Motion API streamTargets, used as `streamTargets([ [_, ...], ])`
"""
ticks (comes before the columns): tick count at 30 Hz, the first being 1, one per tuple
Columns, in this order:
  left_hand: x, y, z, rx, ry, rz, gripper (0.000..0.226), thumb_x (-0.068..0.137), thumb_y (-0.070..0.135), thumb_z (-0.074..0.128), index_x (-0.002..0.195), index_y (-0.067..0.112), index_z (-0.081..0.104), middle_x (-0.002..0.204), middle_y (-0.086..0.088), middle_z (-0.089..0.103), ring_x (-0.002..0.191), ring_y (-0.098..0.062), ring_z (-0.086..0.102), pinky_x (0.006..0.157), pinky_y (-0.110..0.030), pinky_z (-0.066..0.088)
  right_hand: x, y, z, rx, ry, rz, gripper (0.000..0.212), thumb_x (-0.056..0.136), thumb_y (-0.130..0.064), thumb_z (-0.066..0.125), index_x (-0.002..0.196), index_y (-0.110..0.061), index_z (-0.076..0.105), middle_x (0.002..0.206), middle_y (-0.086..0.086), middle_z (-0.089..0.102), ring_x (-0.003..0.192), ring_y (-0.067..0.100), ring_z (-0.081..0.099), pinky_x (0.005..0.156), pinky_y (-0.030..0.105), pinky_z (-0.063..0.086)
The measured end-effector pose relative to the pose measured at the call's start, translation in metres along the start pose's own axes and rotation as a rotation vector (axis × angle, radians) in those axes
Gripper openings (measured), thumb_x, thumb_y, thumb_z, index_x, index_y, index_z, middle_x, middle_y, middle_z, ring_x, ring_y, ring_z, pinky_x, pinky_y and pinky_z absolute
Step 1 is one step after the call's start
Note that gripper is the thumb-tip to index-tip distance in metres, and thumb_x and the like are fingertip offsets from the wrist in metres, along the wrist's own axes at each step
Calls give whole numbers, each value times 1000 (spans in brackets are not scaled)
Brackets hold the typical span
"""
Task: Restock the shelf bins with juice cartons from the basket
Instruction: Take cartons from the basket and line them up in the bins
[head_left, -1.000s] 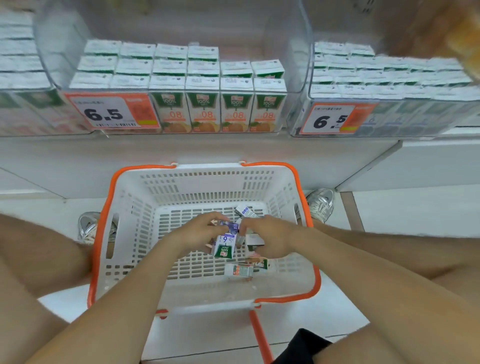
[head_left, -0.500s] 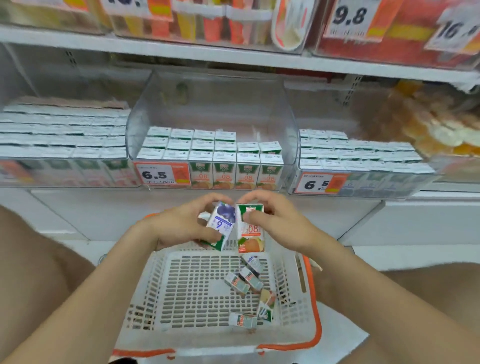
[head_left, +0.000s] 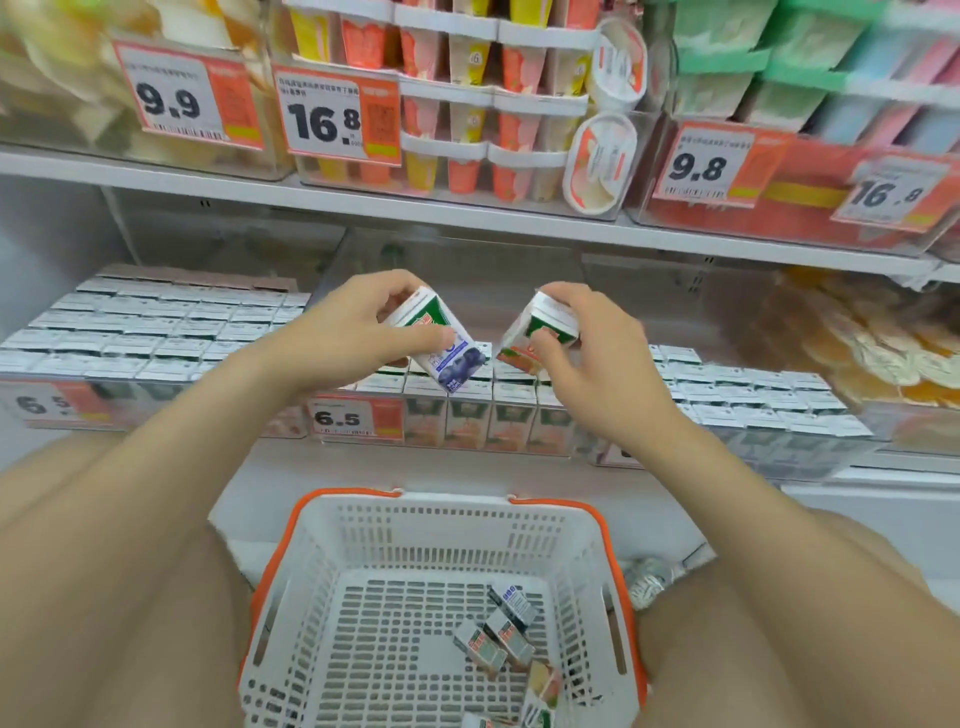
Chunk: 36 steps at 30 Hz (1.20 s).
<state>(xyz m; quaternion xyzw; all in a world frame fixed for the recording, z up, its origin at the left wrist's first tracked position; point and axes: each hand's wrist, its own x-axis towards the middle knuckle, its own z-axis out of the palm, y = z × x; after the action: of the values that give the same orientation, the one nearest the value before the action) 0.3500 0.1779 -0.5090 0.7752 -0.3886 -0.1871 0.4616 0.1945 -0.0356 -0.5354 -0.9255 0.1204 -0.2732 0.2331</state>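
1. The left hand (head_left: 363, 322) gripped a blueberry carton (head_left: 449, 356) by its upper end. The right hand (head_left: 587, 364) pinched an orange carton (head_left: 540, 332) with its fingertips. Both cartons hung tilted over the middle bin (head_left: 358, 418), lower corners leaning together, close but apart.
2. Risk: lowered together, those corners could knock. A fingertip hold might then give way, and the carton would drop onto the stocked rows.
3. Risk: the bin's front row looked like orange packs, so the blueberry carton probably belonged elsewhere and could be misfiled.
4. Room: bare space lay at the far end of the bin. Clear walls hemmed it left and right, and the upper shelf (head_left: 363, 202) hung close above the hands.
5. Loose cartons (head_left: 506, 631) lay in the near right of the basket (head_left: 441, 519).
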Motion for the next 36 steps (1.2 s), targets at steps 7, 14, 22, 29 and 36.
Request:
streamTargets([
  [7,27,-14,21,-42,172,-82,29,86,25,86,109,20,69,95,0,77,85,-18,75,62,-20,60,60,47,22,-304,-316,48,46,104,-22,57,149,-20,48,130,15,56,114,39,58,94,45,49],
  [14,47,-30,36,-85,311,-113,26,84,30,88,102,27,69,95,3,78,86,-17,74,72,-38,62,86,44,50,-368,-655,113,40,102,-15,52,140,-6,57,137,21,62,129,42,55,97,47,54],
  [22,54,-21,44,-321,296,-145,25,95,22,76,119,24,68,99,1,80,97,-25,76,88,-53,62,88,32,50,-436,-639,85,30,92,-21,43,109,-8,64,106,19,68,102,41,61,80,43,47],
  [29,45,7,72,-366,275,41,23,93,29,77,115,30,73,94,3,80,83,-11,75,70,-25,58,46,1,-6,168,-364,-58,65,97,-25,58,158,-33,38,133,-14,61,82,-2,63,80,23,47],
  [36,49,38,131,-437,161,132,23,108,34,54,124,26,69,116,5,76,110,-13,72,99,-40,58,11,44,-57,205,-158,125,57,91,-29,78,144,-29,57,112,-12,74,92,5,71,87,35,59],
])
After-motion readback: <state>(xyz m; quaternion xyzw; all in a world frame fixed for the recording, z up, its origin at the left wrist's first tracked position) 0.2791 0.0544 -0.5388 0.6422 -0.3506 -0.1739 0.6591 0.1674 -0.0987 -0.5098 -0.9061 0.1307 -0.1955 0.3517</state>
